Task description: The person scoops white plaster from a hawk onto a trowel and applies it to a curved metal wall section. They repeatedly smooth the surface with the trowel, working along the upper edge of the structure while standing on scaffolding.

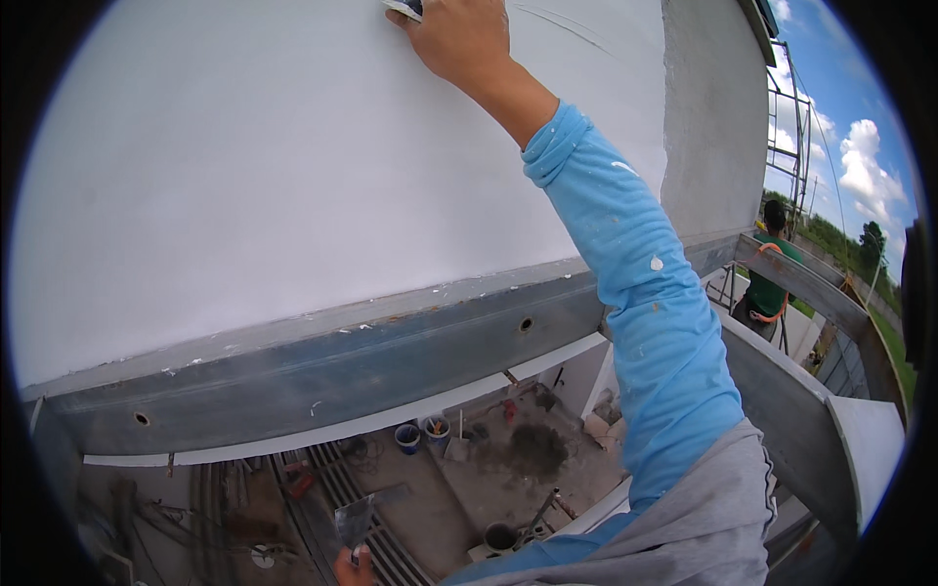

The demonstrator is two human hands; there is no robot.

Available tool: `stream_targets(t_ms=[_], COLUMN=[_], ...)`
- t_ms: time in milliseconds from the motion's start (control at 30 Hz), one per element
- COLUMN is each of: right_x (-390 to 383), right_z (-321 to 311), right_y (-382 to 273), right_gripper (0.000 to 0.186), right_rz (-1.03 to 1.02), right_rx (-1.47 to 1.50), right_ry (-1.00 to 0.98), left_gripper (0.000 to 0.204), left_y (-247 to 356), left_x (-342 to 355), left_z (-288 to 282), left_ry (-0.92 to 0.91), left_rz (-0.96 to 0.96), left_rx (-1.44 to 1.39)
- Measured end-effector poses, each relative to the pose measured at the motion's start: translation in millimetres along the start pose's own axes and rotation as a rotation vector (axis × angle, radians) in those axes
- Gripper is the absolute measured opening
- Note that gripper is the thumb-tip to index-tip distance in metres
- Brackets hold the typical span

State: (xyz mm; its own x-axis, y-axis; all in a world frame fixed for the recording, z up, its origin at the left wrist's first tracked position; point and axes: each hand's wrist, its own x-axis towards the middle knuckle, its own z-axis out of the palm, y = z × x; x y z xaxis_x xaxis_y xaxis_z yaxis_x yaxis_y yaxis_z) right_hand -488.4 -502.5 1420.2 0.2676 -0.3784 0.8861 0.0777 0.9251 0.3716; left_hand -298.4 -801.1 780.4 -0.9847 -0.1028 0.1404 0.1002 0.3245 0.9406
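Observation:
My right hand [459,34], at the end of a paint-spattered blue sleeve [650,293], is raised against the smooth white wall [274,166], closed on a flat tool [405,10] with dark and pale parts, cut off by the top edge of the view. A few thin streaks mark the wall right of it. Low in the view, my left hand [357,566] grips a putty knife [352,518] with a broad metal blade, held out over the drop below the steel beam [410,342].
A person in green [767,283] is at the right, among metal framing [796,269] and scaffolding [793,117]. Far below are buckets [408,439], long metal lengths [352,498], a shovel [457,447] and rubble on a concrete floor [498,479]. A rough grey wall strip [713,117] borders the white surface.

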Motion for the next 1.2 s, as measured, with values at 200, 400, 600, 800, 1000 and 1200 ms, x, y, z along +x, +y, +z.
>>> stream_targets(t_ms=[200, 400, 600, 800, 1000, 1200], right_x=[24, -56, -105, -112, -83, -35], right_z=[-57, -54, -24, -10, 8, 3], right_y=[174, 431, 457, 448, 370, 234], right_gripper=[0.026, 0.042, 0.039, 0.041, 0.050, 0.042], right_rz=[0.318, 0.989, 1.053, 1.038, 0.793, 0.647], right_rx=[0.041, 0.117, 0.122, 0.073, -0.221, -0.162], right_ry=[-0.027, -0.347, -0.446, -0.496, -0.489, -0.366], left_gripper=[0.044, 0.044, 0.048, 0.046, 0.046, 0.045], left_y=[-15, 21, 21, -4, 5, -1], left_x=[-17, -17, -21, -24, -23, -11], left_z=[20, 46, 67, 78, 69, 49], left_ry=[0.035, -0.010, 0.051, 0.059, -0.028, 0.032], left_rz=[0.036, -0.021, 0.009, -0.006, -0.057, 0.020], left_rx=[0.066, 0.032, 0.001, 0.133, 0.061, 0.048])
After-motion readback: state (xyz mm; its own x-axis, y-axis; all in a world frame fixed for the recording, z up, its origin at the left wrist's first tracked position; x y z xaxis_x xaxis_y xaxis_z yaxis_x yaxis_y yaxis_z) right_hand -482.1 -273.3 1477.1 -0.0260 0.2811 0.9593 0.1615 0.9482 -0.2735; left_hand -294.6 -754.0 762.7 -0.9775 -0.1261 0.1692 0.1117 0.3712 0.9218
